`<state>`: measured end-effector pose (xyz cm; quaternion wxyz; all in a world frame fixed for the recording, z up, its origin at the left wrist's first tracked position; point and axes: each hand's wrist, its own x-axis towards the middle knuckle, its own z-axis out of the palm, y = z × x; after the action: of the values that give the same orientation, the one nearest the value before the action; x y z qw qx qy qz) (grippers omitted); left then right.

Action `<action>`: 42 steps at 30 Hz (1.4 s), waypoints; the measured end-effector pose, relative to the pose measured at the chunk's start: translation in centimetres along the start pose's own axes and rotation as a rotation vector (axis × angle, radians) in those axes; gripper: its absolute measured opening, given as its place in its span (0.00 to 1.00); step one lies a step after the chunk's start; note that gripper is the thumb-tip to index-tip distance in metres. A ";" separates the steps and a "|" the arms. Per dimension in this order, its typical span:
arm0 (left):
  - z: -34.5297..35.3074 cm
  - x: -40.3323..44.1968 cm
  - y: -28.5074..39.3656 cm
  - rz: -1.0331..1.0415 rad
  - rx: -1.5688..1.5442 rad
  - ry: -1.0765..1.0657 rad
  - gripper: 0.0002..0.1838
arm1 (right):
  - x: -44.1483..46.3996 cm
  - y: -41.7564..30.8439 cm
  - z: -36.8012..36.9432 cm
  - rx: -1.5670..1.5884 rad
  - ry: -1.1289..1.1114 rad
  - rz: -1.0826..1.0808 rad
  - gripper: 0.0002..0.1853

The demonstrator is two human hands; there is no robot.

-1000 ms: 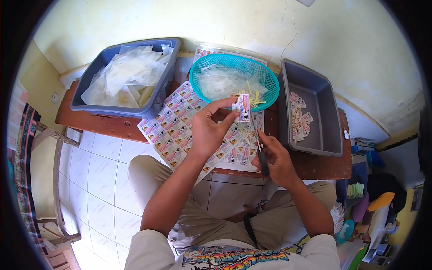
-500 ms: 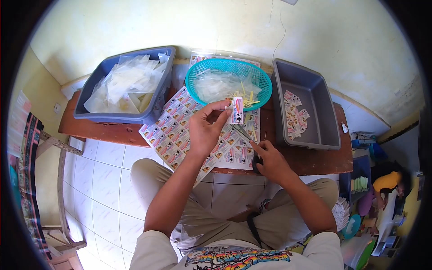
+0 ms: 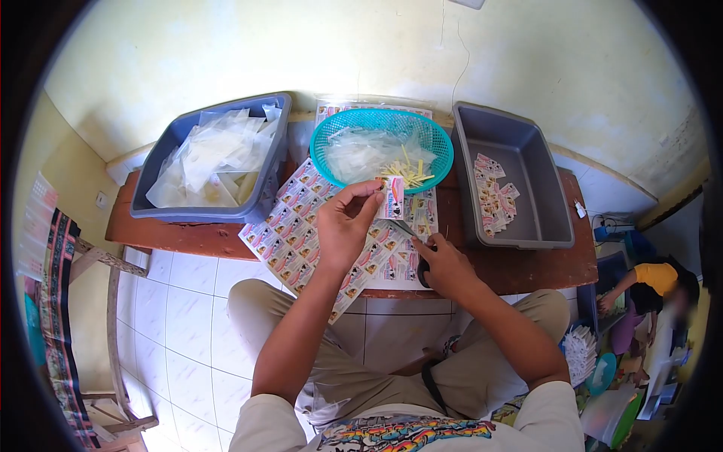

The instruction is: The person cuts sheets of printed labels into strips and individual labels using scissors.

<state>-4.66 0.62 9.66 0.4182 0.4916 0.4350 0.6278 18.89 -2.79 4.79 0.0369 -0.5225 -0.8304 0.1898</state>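
Note:
Between thumb and forefinger, my left hand pinches a small printed label upright over the bench. My right hand is closed round the handles of a pair of scissors. Their blades point up and left, just at the label's lower edge; whether they touch it I cannot tell. Beneath both hands lie printed sheets covered in rows of the same labels. Right behind the held label stands a teal mesh basket, containing clear plastic pieces and thin yellowish strips.
A grey bin on the right holds a small heap of cut labels. The grey-blue bin on the left is full of plastic bags. All rest on a brown wooden bench against the wall. Another person works at far right.
The view has shifted slightly. My left hand still holds the label, and the scissors remain just below it. At far right the other person has leaned over and reaches into a bin.

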 end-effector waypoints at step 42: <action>-0.4 -0.6 1.6 0.592 0.811 -0.246 0.21 | 4.6 -3.1 -6.4 1.337 0.287 0.060 0.15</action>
<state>-5.15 -0.42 11.00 0.0467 0.7865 0.4332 0.4377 15.82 1.80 11.20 0.4562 -0.4302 -0.5069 0.5915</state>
